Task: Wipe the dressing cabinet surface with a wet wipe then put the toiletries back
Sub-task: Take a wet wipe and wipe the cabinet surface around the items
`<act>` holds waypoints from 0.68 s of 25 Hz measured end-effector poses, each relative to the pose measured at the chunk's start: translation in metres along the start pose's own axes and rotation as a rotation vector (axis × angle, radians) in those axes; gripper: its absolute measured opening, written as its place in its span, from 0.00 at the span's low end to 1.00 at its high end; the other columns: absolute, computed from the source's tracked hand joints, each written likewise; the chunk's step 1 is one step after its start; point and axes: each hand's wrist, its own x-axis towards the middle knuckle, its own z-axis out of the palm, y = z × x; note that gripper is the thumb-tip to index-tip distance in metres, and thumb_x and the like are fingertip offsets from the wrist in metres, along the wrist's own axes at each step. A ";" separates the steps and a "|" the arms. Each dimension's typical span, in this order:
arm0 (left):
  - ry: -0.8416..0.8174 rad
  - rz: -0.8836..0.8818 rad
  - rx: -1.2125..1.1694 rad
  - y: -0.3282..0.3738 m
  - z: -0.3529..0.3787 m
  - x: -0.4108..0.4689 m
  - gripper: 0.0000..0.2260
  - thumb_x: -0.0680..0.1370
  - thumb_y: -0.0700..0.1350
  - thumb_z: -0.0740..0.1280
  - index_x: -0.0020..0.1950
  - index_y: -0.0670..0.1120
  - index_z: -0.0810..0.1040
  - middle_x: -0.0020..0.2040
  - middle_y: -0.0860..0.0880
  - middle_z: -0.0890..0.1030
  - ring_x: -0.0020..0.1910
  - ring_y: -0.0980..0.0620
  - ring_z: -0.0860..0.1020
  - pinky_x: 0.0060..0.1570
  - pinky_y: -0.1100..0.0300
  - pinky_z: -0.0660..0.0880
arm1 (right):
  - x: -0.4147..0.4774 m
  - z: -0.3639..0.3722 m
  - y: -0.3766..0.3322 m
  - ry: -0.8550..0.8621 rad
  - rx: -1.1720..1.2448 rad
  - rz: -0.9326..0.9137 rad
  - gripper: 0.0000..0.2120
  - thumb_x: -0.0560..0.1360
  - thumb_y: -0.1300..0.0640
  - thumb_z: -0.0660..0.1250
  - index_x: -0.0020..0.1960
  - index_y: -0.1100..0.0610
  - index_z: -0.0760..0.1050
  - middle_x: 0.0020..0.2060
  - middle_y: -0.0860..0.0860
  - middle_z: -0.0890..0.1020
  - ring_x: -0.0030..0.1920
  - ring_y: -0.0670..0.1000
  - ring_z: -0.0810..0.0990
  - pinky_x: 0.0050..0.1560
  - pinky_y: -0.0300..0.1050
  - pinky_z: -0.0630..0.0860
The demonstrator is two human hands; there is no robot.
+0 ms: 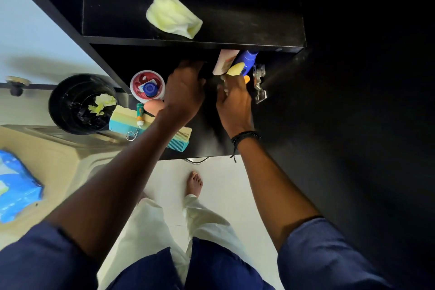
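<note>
Bottle (247, 60), blue, on cabinet surface (207, 139), long axis running away from the person; pale tube (223, 61) against its left side. Right hand (233, 103) at bottle's near end, nearer; left hand (184, 92) further left of bottle; both grips unreadable.

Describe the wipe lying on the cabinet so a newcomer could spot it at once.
Find the black dressing cabinet and look at its upper shelf. A crumpled pale yellow wipe lies there alone. The only similar scraps sit in the round black bin at left, off the cabinet.
</note>
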 end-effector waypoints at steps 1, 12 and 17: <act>0.019 -0.041 0.008 -0.010 -0.009 -0.004 0.17 0.74 0.42 0.65 0.64 0.46 0.75 0.58 0.41 0.79 0.56 0.40 0.78 0.53 0.51 0.75 | -0.003 0.010 -0.006 -0.024 0.066 -0.023 0.13 0.75 0.62 0.64 0.59 0.61 0.76 0.54 0.60 0.77 0.50 0.61 0.80 0.49 0.56 0.79; -0.153 -0.474 0.113 -0.067 -0.044 -0.008 0.23 0.72 0.46 0.71 0.65 0.39 0.72 0.60 0.37 0.77 0.60 0.38 0.76 0.57 0.51 0.73 | 0.016 0.075 -0.058 -0.598 0.170 0.110 0.30 0.71 0.62 0.72 0.71 0.58 0.67 0.67 0.57 0.74 0.65 0.56 0.74 0.64 0.52 0.74; -0.230 -0.633 0.016 -0.073 -0.034 -0.001 0.27 0.74 0.49 0.66 0.70 0.39 0.65 0.65 0.37 0.73 0.63 0.37 0.73 0.60 0.49 0.73 | 0.018 0.085 -0.065 -0.594 0.165 0.003 0.13 0.72 0.59 0.71 0.57 0.58 0.78 0.51 0.55 0.83 0.54 0.55 0.81 0.53 0.50 0.79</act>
